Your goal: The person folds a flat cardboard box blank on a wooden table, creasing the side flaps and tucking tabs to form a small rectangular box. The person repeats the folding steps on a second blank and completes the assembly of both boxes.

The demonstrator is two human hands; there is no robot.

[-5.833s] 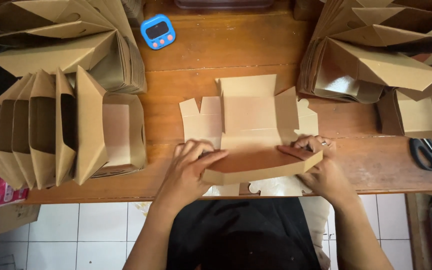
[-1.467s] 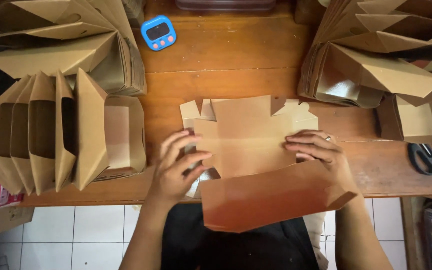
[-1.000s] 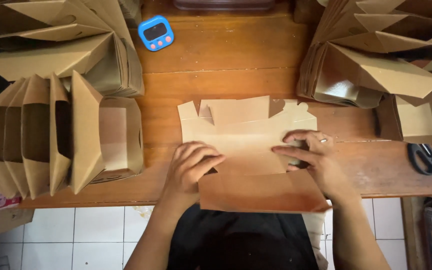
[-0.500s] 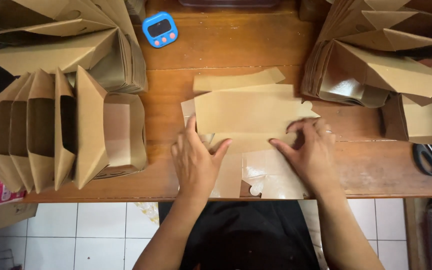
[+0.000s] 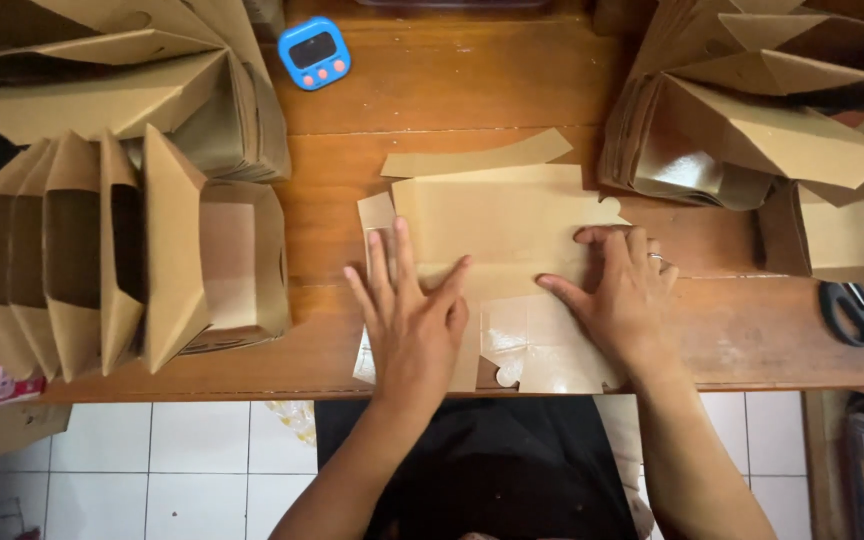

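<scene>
- Left of the flat box (image 5: pixel 497 225), I see a row of folded boxes (image 5: pixel 102 250) standing on the table (image 5: pixel 512 80).
- A blue timer (image 5: pixel 314 52) sits beyond the flat box.
- My left hand (image 5: pixel 414 318) lies palm down on the flat box, fingers spread, gripping nothing.
- My right hand (image 5: pixel 620 290) presses its right part, fingers loosely splayed, gripping nothing.
- Scissors (image 5: pixel 857 310) lie far right of it.

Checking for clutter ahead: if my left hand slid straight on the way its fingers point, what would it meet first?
The left hand points up and away across the flat cardboard blank. Past its far flap there looks to be bare wooden table; the blue timer sits off to the left.
</scene>
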